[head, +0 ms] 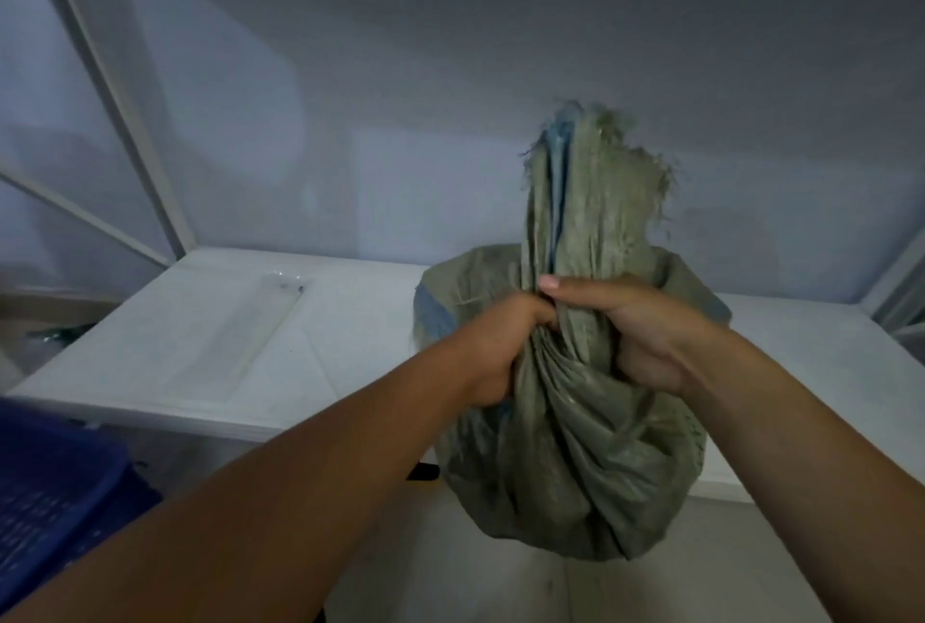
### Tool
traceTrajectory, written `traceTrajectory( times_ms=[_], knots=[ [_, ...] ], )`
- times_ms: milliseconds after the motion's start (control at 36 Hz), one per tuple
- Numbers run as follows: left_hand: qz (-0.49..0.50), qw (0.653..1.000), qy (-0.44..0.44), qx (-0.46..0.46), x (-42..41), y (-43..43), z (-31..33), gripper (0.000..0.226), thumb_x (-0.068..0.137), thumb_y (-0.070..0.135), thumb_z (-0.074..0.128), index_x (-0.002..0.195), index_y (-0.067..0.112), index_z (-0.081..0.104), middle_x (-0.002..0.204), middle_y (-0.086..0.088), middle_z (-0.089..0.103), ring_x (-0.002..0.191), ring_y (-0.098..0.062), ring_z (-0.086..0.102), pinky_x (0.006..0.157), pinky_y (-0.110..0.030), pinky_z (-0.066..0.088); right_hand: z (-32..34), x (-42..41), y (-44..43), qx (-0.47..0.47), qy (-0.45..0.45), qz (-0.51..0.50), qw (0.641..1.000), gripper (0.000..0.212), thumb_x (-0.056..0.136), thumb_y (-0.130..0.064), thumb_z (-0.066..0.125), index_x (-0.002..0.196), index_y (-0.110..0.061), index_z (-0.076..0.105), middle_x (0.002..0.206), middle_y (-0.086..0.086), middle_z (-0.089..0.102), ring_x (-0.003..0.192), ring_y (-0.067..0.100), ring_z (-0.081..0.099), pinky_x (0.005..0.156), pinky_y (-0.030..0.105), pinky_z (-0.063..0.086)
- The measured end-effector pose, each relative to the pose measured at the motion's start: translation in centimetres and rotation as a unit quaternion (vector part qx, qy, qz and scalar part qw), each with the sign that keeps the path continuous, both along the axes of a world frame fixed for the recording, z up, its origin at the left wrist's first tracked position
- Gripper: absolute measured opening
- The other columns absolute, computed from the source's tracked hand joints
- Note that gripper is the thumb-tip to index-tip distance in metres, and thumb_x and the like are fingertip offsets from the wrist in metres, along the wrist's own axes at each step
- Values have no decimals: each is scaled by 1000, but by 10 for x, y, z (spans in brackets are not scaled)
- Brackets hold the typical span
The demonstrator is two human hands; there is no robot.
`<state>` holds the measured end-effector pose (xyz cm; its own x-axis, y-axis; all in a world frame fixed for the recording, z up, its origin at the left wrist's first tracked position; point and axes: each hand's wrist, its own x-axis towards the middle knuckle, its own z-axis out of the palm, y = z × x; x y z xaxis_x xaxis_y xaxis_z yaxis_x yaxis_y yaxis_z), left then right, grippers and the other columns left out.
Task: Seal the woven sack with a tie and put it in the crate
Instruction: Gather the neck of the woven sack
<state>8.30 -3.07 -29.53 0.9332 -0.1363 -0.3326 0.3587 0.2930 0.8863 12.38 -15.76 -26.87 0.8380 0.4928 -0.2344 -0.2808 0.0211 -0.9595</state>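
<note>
Both hands, left hand (493,352) and right hand (645,332), fingers clenched round gathered neck of sack (575,447); no tie visible; tying next, then crate (55,482).

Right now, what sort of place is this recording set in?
Probably a storage or packing room: a bare white worktable against a plain pale wall, a blue slatted plastic crate on the floor, and a grey-green woven sack being gathered shut.

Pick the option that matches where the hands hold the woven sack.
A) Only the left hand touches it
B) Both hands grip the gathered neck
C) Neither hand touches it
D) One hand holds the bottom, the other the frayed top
B: the left hand and right hand both clutch the bunched neck of the woven sack, below its frayed top.
</note>
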Motion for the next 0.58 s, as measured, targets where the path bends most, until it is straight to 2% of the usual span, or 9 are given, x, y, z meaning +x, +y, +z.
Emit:
traceTrajectory(
  times_ms=[83, 194, 278, 361, 417, 472, 500, 556, 583],
  knots=[
    [-24, 997, 9, 67, 5, 6, -12, 34, 87, 2, 49, 115, 0, 69, 117, -24, 70, 103, -35, 66, 99, -48, 51, -15, 6, 9, -36, 16, -65, 997, 36, 83, -13, 77, 114, 5, 73, 95, 21, 79, 78, 29, 77, 69, 36, 62],
    [-29, 994, -24, 100, 17, 24, -23, 45, 81, 16, 66, 125, 6, 67, 121, -18, 70, 116, -35, 65, 107, -55, 46, -25, 15, 13, -28, 12, -112, 993, 28, 87, -10, 73, 112, 3, 73, 97, 20, 79, 83, 31, 78, 71, 38, 62],
    [-56, 990, -17, 130, 22, 52, -24, 58, 82, 48, 72, 131, 18, 63, 125, -7, 70, 119, -28, 64, 105, -49, 48, -29, 23, 17, 6, 14, -152, 988, 62, 73, -16, 81, 129, 1, 61, 106, 23, 77, 89, 34, 78, 72, 44, 62],
    [50, 973, 11, 223, 27, 95, -32, 55, 83, 56, 71, 115, 11, 68, 112, -10, 74, 97, -25, 72, 89, -42, 58, -35, 29, 16, 14, 7, -182, 983, 73, 67, -18, 82, 134, -3, 57, 109, 20, 76, 91, 35, 78, 70, 47, 63],
    [148, 914, 46, 375, 29, 128, -52, 48, 82, 46, 77, 103, 4, 68, 101, -15, 74, 80, -25, 71, 72, -34, 58, -36, 27, 15, 2, 8, -188, 982, 71, 67, -20, 82, 133, -5, 59, 110, 19, 76, 93, 35, 77, 71, 46, 63],
    [192, 812, 104, 542, 21, 159, -77, 40, 79, 36, 80, 98, 4, 65, 103, -17, 72, 87, -31, 69, 70, -31, 52, -38, 24, 14, -9, 8, -184, 983, 66, 70, -20, 82, 131, -5, 61, 110, 18, 76, 94, 34, 76, 75, 46, 63],
    [203, 776, 130, 583, 14, 171, -87, 33, 78, 31, 78, 94, 6, 62, 107, -17, 70, 94, -32, 68, 72, -30, 51, -40, 24, 13, -16, 6, -183, 983, 60, 74, -18, 82, 129, -5, 63, 109, 17, 76, 95, 33, 76, 78, 46, 63],
    [185, 752, 172, 608, 0, 182, -101, 27, 81, 28, 76, 84, 8, 59, 108, -17, 70, 97, -33, 68, 73, -29, 51, -42, 23, 14, -29, 8, -181, 983, 49, 80, -15, 80, 126, -4, 65, 107, 17, 77, 95, 33, 76, 84, 47, 62],
    [164, 752, 186, 611, -7, 183, -104, 29, 83, 31, 76, 87, 7, 61, 110, -18, 70, 99, -33, 67, 76, -30, 54, -43, 23, 16, -32, 10, -178, 984, 49, 80, -15, 80, 126, -4, 66, 107, 17, 77, 95, 33, 76, 86, 48, 61]
  ],
)
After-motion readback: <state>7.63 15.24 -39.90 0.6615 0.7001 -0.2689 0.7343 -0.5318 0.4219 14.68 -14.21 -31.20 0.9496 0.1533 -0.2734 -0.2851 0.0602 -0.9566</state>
